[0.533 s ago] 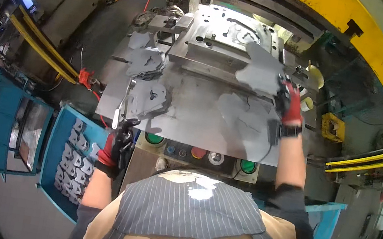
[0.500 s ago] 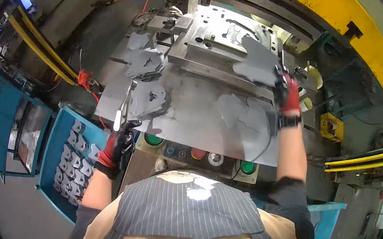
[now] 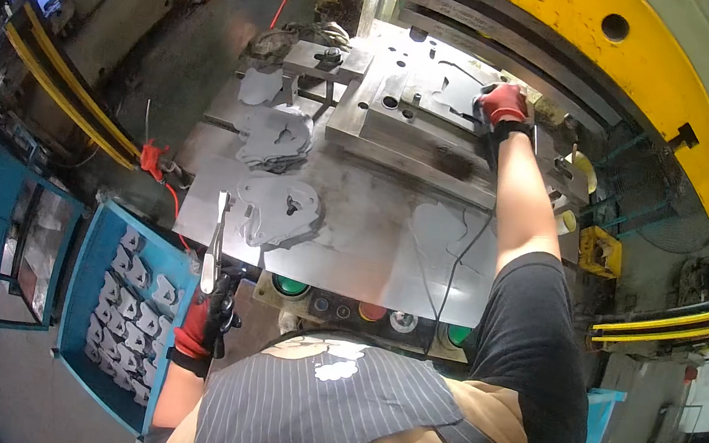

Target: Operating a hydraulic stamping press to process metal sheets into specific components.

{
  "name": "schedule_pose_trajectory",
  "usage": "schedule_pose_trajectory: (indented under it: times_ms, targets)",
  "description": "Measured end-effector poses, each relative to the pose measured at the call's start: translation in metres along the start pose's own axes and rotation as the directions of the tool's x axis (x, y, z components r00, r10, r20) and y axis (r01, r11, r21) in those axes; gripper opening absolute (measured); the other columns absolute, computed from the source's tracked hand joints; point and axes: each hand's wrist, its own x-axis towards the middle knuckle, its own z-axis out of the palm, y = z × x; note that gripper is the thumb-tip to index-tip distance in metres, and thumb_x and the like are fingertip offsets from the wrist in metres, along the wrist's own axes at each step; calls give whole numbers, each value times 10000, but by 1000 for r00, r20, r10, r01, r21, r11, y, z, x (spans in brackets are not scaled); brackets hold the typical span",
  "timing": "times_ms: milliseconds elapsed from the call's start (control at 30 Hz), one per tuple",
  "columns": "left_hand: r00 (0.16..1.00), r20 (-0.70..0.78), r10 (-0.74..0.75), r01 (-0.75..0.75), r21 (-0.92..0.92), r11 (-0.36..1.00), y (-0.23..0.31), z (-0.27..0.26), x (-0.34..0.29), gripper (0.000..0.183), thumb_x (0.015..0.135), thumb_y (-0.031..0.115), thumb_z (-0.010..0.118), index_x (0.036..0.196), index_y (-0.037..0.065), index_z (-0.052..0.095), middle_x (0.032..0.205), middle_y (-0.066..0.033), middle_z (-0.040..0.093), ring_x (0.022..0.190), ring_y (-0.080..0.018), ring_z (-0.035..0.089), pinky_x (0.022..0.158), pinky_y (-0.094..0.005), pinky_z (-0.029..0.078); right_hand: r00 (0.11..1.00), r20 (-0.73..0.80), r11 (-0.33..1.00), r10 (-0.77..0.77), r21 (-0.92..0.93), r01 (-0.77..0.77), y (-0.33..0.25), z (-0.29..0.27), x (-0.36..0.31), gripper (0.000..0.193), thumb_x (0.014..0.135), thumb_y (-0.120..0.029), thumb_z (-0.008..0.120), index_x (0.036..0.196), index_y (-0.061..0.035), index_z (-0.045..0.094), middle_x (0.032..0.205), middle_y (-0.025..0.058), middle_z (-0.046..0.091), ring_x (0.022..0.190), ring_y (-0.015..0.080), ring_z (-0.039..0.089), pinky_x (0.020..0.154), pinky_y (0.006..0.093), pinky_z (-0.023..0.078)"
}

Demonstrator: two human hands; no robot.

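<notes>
My left hand [image 3: 214,315], in a red and black glove, is closed around a slim silver hand tool [image 3: 214,246] whose narrow end points away from me. It is beside the near left edge of the steel table. My right hand [image 3: 503,106], gloved alike, reaches far forward over the press die [image 3: 388,125]. It is at the right end of a flat grey metal plate [image 3: 462,81] lying on the die's top. Its fingertips are hidden, so I cannot tell whether they still grip the plate.
Cut grey plates [image 3: 283,206] and a stack of similar ones [image 3: 275,137] lie on the table's left. A blue bin [image 3: 87,272] holds many small metal parts. Green and red buttons [image 3: 371,313] line the near edge. The yellow press guard [image 3: 589,27] arches overhead.
My right hand has moved forward and left with the plate, from above the table's right side onto the die. My left hand has lowered slightly, keeping the silver tool.
</notes>
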Motion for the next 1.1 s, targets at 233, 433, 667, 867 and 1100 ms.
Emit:
schedule_pose_trajectory:
  times_ms: [233,433,667,867,1100]
  targets:
    - [994,98,49,-52,31,998,18,26,14,208,881,248,483,980,72,529,544,40,409,393,-56,384,382,-213,371,996,-63,997,-71,-35,68,-1,21,7,433,744,-313,497,1131,-117,496,1167,146,481,1068,349,455,899,421,340]
    - [994,62,86,-94,127,988,59,73,16,258,889,210,460,1096,66,513,613,46,433,435,-39,393,380,-193,337,953,-42,927,-301,220,303,37,2,-7,402,713,-324,506,1113,-336,535,1261,147,406,1157,367,361,972,388,281]
    - [847,-465,257,-292,-3,957,-11,-51,49,229,839,328,517,849,99,512,538,34,396,416,-85,404,377,-212,326,975,-189,360,114,923,137,205,10,-174,406,834,-133,539,1214,-26,445,1124,61,529,1051,143,469,913,266,350]
    - [852,-522,40,-88,-68,994,-104,-100,61,294,833,320,540,1040,114,576,877,-18,600,630,-89,510,504,-238,415,708,107,41,698,981,-189,316,107,-457,318,880,-215,466,1096,15,497,1072,110,550,890,216,551,795,337,442]
    - [987,148,-53,56,-15,998,-139,-41,127,342,841,330,493,1045,65,565,993,-62,578,834,-198,522,762,-327,413,807,578,117,118,799,-590,315,197,-505,391,836,-264,494,1154,-37,490,1148,122,519,1055,232,488,900,338,387]
